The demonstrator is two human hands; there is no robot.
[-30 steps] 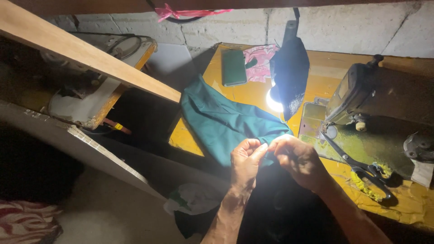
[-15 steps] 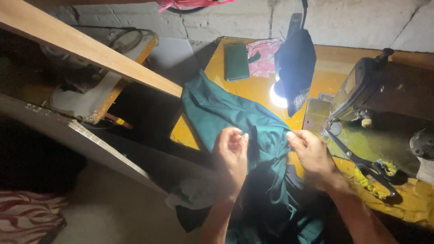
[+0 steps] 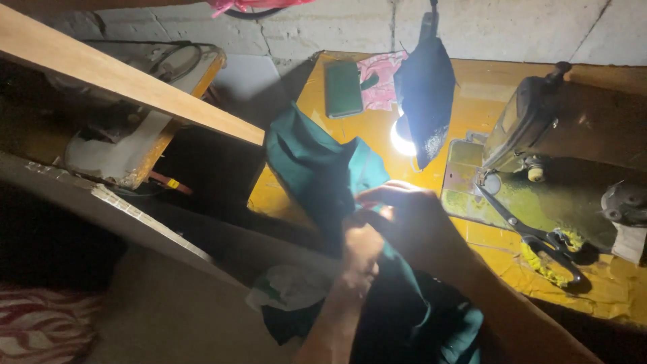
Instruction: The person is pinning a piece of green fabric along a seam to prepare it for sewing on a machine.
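hands: left hand (image 3: pixel 362 251) and right hand (image 3: pixel 404 210) both pinched shut on the teal cotton cloth (image 3: pixel 317 168)
risk: cloth could slide off the yellow table (image 3: pixel 472 108), or brush the bare lit bulb (image 3: pixel 402 139)

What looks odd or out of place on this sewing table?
A dark cloth hangs draped over the lit bulb, right against it, an unusual shade. The scissors lie open beside the sewing machine. Both hands grip the teal fabric.
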